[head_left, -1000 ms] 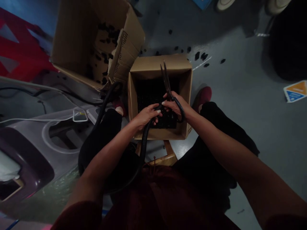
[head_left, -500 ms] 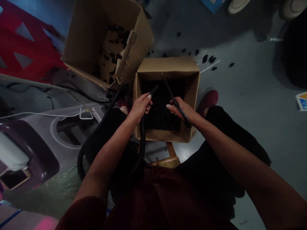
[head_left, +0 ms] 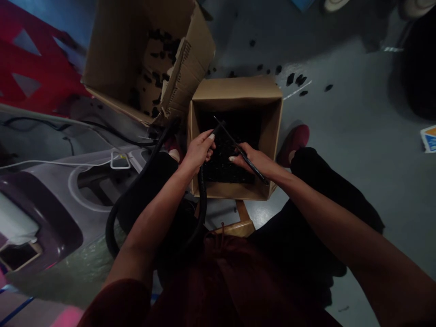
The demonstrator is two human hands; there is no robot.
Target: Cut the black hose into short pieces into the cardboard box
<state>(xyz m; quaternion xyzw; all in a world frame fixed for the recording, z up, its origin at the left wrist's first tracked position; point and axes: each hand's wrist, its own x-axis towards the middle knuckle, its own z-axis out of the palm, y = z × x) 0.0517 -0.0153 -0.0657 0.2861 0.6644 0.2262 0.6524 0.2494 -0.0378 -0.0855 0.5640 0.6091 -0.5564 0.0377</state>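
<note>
My left hand [head_left: 202, 149] is closed round the end of a black ribbed hose [head_left: 202, 193]. The hose runs down below the hand and loops past my left leg. In my right hand [head_left: 251, 160] lies a long, thin, dark tool [head_left: 259, 175] with a narrow pointed tip; its exact kind is unclear. The tool slants up to the left, and its tip crosses at the hose end, though whether they touch cannot be told. Both hands are above an open cardboard box [head_left: 235, 91] with dark pieces in it.
A larger cardboard box [head_left: 200, 45] with black scraps stands at upper left. More black scraps [head_left: 290, 79] lie on the floor. At left are a grey and purple plastic stool [head_left: 64, 227], a white cable [head_left: 68, 162] and a red plastic thing [head_left: 44, 68]. My feet flank the smaller box.
My right hand has moved slightly left, bringing the tool's tip left and down to the hose end. My left hand still holds the hose in nearly the same place.
</note>
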